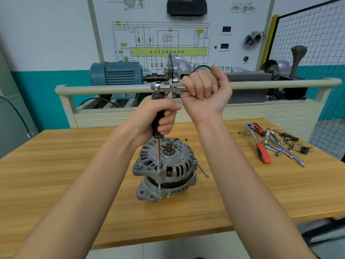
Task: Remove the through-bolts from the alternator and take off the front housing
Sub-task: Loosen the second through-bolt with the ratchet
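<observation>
1. Head view shows the pale wooden workbench top point(74, 174) carrying everything; the grey cast-aluminium alternator point(165, 171) stands on end near its middle, and I place the rest from that alternator.

2. Its ribbed grey upper housing point(179, 165) still sits on the body. A gap with dark laminations shows between the two castings, but I judge the housing not yet lifted off, so that step remains.

3. Directly above the alternator, the left hand point(158, 118) is clenched round the black-handled socket driver point(157, 126), holding it upright. Its steel shaft drops to a through-bolt point(159, 170) at the housing's near-left edge.

4. Above the alternator and slightly right, the right hand point(204, 88) is wrapped tight round the chrome ratchet handle point(168, 86), which is coupled to the driver's top and lies level.

5. Just right of the alternator, a long thin steel bolt point(203, 170) lies loose on the wood; I take it as one through-bolt already out.

6. At the alternator's right edge another bolt head point(194, 160) looks seated, so at least two appear left to free.

7. Well right of the alternator lies a scatter of red-handled ratchets and chrome sockets point(268, 144).
</observation>
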The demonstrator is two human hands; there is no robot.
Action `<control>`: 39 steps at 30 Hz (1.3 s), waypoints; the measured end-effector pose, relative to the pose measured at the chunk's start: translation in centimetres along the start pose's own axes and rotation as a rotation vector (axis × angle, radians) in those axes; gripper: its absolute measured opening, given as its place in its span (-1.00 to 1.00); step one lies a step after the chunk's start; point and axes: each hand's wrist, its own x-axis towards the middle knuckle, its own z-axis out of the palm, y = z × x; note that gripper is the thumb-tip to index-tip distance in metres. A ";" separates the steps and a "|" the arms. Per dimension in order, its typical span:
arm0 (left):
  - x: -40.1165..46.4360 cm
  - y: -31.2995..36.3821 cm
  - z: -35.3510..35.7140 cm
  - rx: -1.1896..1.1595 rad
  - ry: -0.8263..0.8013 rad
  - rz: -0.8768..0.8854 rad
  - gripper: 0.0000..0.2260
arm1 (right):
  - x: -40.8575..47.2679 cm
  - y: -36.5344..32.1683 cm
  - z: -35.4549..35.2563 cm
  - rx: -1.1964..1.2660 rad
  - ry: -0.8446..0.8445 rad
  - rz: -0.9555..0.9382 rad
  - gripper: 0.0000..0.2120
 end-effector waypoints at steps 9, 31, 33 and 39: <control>0.5 -0.7 0.9 -0.039 0.338 0.034 -0.54 | -2.1 1.8 1.3 -0.367 -0.204 -0.253 -0.51; -0.1 0.0 0.0 -0.067 0.090 -0.013 -0.56 | -0.1 0.8 0.5 -0.082 -0.044 -0.048 -0.56; 0.0 -0.3 0.3 -0.074 0.191 0.004 -0.52 | -0.6 1.1 0.8 -0.132 -0.069 -0.093 -0.56; 0.4 -0.6 1.8 -0.001 0.488 0.092 -0.50 | -2.9 2.4 1.6 -0.513 -0.316 -0.352 -0.52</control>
